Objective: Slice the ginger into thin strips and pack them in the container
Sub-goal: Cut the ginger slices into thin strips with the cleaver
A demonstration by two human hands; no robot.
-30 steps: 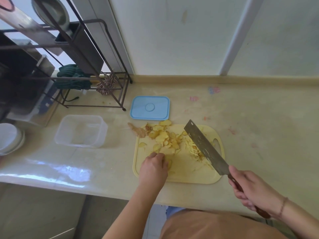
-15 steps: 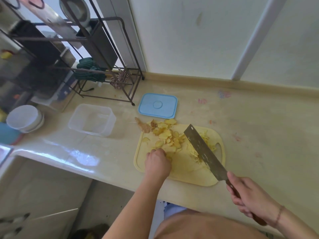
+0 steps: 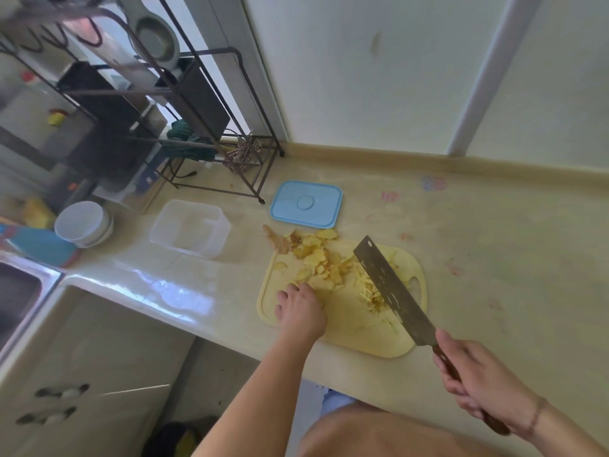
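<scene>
A pale yellow cutting board (image 3: 359,338) lies on the counter. Flat ginger slices (image 3: 316,258) are heaped on its far left part, and thin ginger strips (image 3: 370,291) lie beside the blade. My left hand (image 3: 301,308) rests on the board with curled fingertips on the near edge of the slices. My right hand (image 3: 474,380) grips the wooden handle of a cleaver (image 3: 392,291), whose blade slants over the strips. The clear empty container (image 3: 190,227) stands left of the board, its blue lid (image 3: 306,203) behind the board.
A ginger peel scrap (image 3: 276,240) lies off the board's far left corner. A dark wire rack (image 3: 184,120) stands at the back left, white bowls (image 3: 84,224) and a sink (image 3: 19,291) further left. A wall and white pipe (image 3: 487,74) run behind the counter.
The view has swung left and down, showing the sink and bowls. My left hand has stayed at the near edge of the slices, and the cleaver still slants over the strips.
</scene>
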